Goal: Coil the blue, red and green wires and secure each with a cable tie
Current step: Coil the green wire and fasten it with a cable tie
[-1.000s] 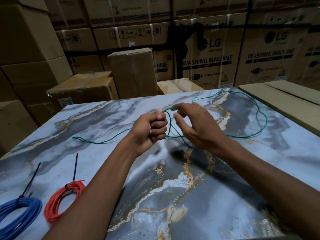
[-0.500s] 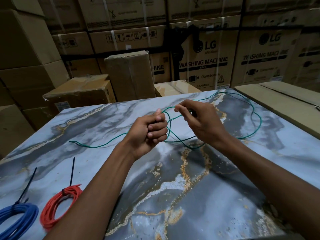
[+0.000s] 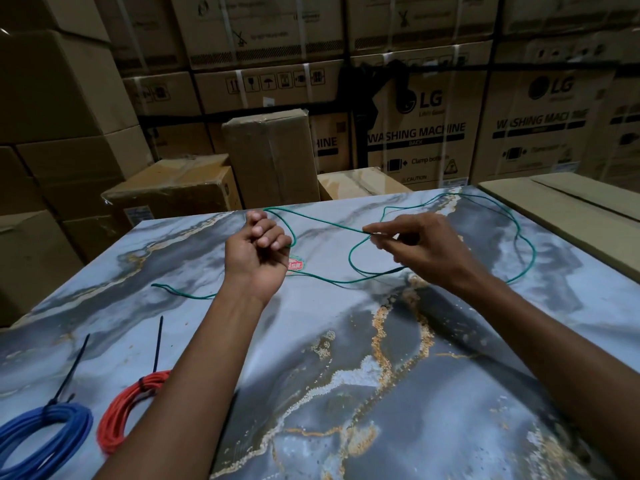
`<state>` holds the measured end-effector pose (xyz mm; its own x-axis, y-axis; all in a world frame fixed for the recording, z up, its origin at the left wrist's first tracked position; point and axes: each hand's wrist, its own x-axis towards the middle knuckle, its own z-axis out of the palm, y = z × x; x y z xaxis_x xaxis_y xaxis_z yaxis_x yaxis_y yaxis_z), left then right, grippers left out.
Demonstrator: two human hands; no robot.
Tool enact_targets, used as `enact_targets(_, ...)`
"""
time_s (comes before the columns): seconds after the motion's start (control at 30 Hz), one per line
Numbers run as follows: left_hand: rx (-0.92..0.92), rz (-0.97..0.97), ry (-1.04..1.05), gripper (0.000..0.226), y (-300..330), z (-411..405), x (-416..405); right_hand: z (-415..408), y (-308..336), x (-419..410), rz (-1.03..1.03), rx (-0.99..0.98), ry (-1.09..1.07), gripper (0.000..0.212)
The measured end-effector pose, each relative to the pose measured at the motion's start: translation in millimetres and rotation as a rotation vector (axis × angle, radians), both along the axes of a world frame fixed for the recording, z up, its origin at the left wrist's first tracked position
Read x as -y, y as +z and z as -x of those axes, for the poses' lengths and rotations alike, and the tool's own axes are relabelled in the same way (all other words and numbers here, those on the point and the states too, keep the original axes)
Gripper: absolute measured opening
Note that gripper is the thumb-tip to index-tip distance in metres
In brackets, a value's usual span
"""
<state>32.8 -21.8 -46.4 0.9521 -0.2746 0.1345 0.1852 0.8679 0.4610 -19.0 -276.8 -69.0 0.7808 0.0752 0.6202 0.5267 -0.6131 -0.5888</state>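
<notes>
A long green wire [image 3: 322, 221] lies in loose loops across the far half of the marble table [image 3: 346, 358]. My left hand [image 3: 256, 251] grips it in a fist above the table, with a free end trailing out to the left. Further right, my right hand [image 3: 419, 247] pinches the same wire between thumb and fingers, stretching a span between both hands. At the near left lie a blue coil [image 3: 41, 434] and a red coil [image 3: 128, 407], each bound with a black cable tie whose tail sticks up.
Cardboard boxes [image 3: 415, 133] are stacked in a wall behind the table, and smaller boxes [image 3: 270, 157] stand right at its far edge. A flat carton [image 3: 568, 202] borders the table on the right. A small red label [image 3: 296, 265] is on the tabletop beside my left hand.
My right hand has pulled away to the right, drawing a length of green wire out from my left fist. The hands were close together before.
</notes>
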Motion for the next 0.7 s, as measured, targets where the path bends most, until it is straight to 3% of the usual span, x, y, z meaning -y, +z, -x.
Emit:
enact_targets(0.13,-0.040,-0.004,0.064,0.037,0.0,-1.5,-1.4,3.7,4.8,-6.1,0.463,0.250,-0.099,0.027)
enact_targets(0.33,-0.022,-0.153,0.117,0.032,2.9,10.2,7.6,17.5,-0.1,-43.9,0.734,0.314,-0.085,0.022)
enact_targets(0.47,0.018,-0.250,0.111,0.034,1.9,17.4,17.6,23.6,-1.8,-57.4,0.778,0.320,-0.066,0.019)
enact_targets(0.7,0.225,-0.512,0.061,0.033,-4.3,23.8,31.7,29.4,0.6,-65.4,0.638,0.474,-0.096,0.019)
